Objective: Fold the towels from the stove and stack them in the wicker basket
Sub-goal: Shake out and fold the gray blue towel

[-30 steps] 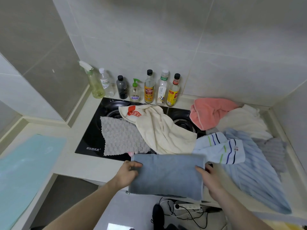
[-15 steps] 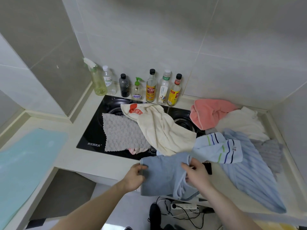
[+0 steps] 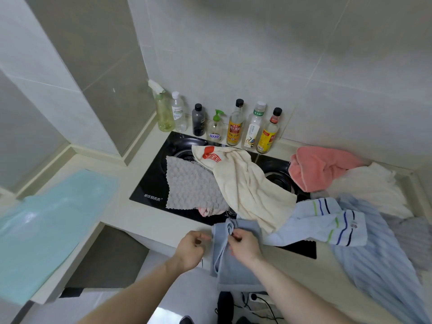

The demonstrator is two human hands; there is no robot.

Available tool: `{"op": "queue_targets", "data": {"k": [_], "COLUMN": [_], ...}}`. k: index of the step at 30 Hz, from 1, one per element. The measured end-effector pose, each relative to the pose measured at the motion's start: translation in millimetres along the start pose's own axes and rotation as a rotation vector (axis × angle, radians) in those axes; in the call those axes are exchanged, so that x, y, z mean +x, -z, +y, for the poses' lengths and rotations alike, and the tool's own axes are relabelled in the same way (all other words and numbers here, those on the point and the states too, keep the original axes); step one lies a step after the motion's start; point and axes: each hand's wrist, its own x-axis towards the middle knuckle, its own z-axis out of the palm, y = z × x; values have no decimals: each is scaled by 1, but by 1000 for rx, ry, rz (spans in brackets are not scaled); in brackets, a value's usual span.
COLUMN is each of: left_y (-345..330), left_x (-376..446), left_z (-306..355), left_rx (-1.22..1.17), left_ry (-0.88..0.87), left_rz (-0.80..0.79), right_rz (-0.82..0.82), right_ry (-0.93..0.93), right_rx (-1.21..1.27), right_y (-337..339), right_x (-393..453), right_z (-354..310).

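A blue-grey towel (image 3: 230, 265), folded narrow, hangs over the counter's front edge. My right hand (image 3: 244, 246) pinches its bunched top corner. My left hand (image 3: 190, 250) sits at the towel's left edge with curled fingers; whether it holds the cloth is unclear. On the black stove (image 3: 152, 190) lie a grey bumpy towel (image 3: 189, 185) and a cream towel (image 3: 247, 190) with a red print. To the right lie a pink towel (image 3: 320, 167), a white towel (image 3: 371, 183), a striped pale-blue towel (image 3: 322, 223) and a ribbed blue towel (image 3: 383, 260). No wicker basket is in view.
Several bottles (image 3: 236, 127) line the tiled wall behind the stove. A teal mat (image 3: 46, 225) covers the counter at the left. A power strip with cables (image 3: 254, 298) lies on the floor below the counter edge. A grey cloth (image 3: 413, 235) lies at the far right.
My right hand has carried the towel's right side over to the left, so the wide blue-grey towel is now a narrow hanging fold. Both hands have come close together.
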Motion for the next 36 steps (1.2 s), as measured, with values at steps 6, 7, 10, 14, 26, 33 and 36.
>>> {"op": "queue_targets", "data": {"k": [6, 7, 10, 14, 26, 33, 36], "left_y": [-9, -12, -20, -32, -31, -25, -21], "left_x": [3, 5, 15, 36, 54, 43, 37], "left_z": [17, 21, 37, 54, 54, 65, 69], "left_rx": [18, 53, 224, 180, -163, -113, -130], "left_ry": [-36, -55, -159, 111, 343, 268, 251], "left_rz": [8, 18, 55, 107, -81, -128, -177], "right_rz": [-25, 24, 227, 317, 44, -194, -233], "right_ry": [22, 39, 91, 50, -33, -70, -73], "right_rx": [65, 87, 51, -93, -174, -119, -132], "right_y": [13, 18, 33, 55, 73, 89, 97], "right_x": [-1, -2, -1, 11, 43, 45, 42], "right_z": [15, 17, 27, 39, 36, 29, 24]}}
